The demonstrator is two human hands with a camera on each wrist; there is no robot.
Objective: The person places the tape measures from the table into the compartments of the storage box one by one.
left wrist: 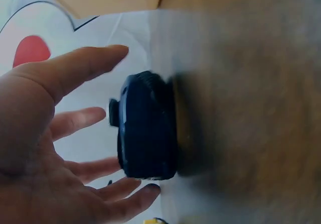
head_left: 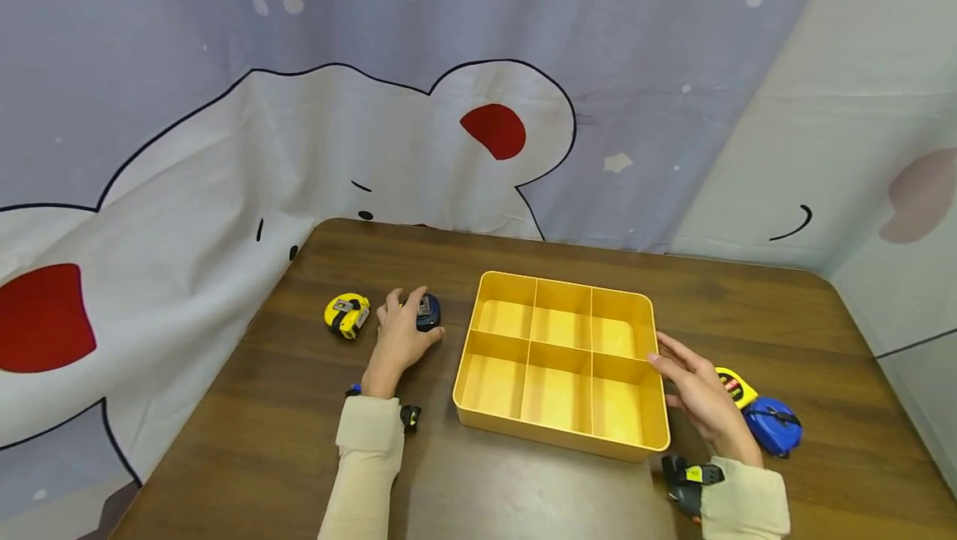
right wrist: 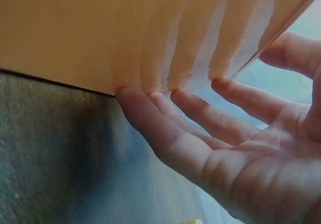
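A yellow compartment box (head_left: 553, 434) with two rows of three sections stands on the table. My right hand (head_left: 703, 395) is at its right side, thumb over the rim and the other fingertips against the outer wall (right wrist: 75, 38). To the left of the box lies a dark blue tape measure (head_left: 429, 312). Over it my left hand (head_left: 401, 336) is spread, thumb on one side and fingers on the other. In the left wrist view a gap shows between the thumb and the tape measure (left wrist: 148, 128), and some fingertips reach behind its lower end.
Left of my left hand sits a yellow tape measure (head_left: 347, 315) with black trim. Beyond my right hand, another yellow tape measure (head_left: 736, 388) touches a bright blue one (head_left: 774, 426). A patterned curtain (head_left: 419, 149) hangs behind the wooden table (head_left: 748, 295).
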